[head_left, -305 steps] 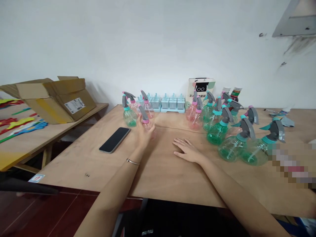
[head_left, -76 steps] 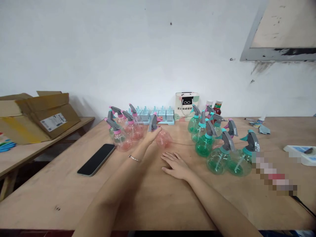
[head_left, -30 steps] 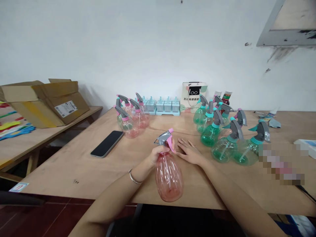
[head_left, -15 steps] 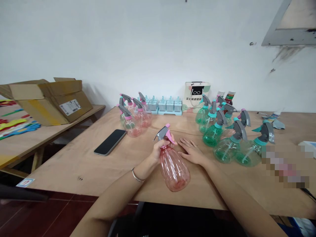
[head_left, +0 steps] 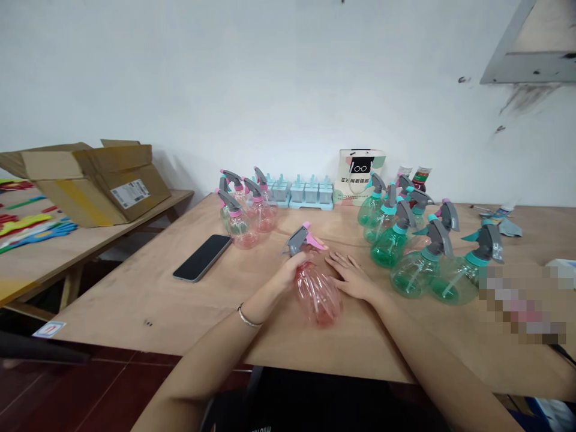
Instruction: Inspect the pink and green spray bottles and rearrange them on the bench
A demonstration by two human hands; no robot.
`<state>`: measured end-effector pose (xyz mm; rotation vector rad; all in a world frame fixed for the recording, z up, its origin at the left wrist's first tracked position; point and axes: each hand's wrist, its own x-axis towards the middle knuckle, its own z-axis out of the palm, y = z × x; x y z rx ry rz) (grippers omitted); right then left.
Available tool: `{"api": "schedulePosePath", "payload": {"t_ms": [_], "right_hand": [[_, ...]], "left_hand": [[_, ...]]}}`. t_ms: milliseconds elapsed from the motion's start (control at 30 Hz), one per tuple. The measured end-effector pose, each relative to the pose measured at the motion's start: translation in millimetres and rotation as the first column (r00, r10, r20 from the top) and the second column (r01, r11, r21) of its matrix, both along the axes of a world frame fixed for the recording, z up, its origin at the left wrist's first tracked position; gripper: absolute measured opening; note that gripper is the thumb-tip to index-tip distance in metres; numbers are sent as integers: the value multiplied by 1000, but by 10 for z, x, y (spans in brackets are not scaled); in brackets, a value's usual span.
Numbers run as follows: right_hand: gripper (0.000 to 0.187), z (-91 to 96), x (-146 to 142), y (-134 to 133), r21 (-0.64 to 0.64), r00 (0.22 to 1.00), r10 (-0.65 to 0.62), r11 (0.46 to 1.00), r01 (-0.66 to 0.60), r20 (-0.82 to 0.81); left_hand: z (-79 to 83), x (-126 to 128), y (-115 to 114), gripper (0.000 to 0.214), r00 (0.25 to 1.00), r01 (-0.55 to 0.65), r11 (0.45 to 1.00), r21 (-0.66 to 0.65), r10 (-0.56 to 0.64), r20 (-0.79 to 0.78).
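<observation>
My left hand (head_left: 291, 271) is closed round the neck of a pink spray bottle (head_left: 317, 289) with a grey and pink trigger head. The bottle hangs tilted just over the wooden table (head_left: 148, 300), its base toward me. Flat on the table beside the bottle lies my right hand (head_left: 351, 277), fingers stretched out and holding nothing. A cluster of pink spray bottles (head_left: 245, 207) stands at the back left. Several green spray bottles (head_left: 411, 249) stand to the right of my right hand.
A black phone (head_left: 202, 257) lies left of my hands. Light blue ice-pop moulds (head_left: 302, 193) and a printed box (head_left: 360, 170) stand against the wall. An open cardboard box (head_left: 96, 180) sits on the side table at the left, with coloured plastic items (head_left: 36, 225).
My left hand took a pink bottle from the middle of the table, lifted it toward me, and has now moved it forward and lower. My right hand stayed flat.
</observation>
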<state>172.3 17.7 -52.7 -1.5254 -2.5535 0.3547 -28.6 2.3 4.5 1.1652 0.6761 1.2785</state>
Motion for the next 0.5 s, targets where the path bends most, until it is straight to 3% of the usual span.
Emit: {"api": "schedulePosePath", "payload": {"t_ms": [100,200,333,433,500], "right_hand": [[68,-11,6,3,-3,1000,-13,1000,13,-5],[68,-22,8,0,5,1000,-9,1000,9,-24],[67,-14,3,-14,8,1000,1,1000,-1,-28],[66,-5,-2,-20,14,1000,-6,1000,6,-30],[66,-5,-4,-19,16,1000,-5,1000,5,-30]], "left_hand": [[115,-187,85,26,971,-185,964,192,209,-115],[263,-529,163,25,861,-401,867,295,467,-200],[354,-1065,240,36,549,-665,617,421,786,-283],[305,-1367,296,39,304,-753,439,491,893,-332],[246,-1493,344,36,174,-763,356,540,917,-358]]}}
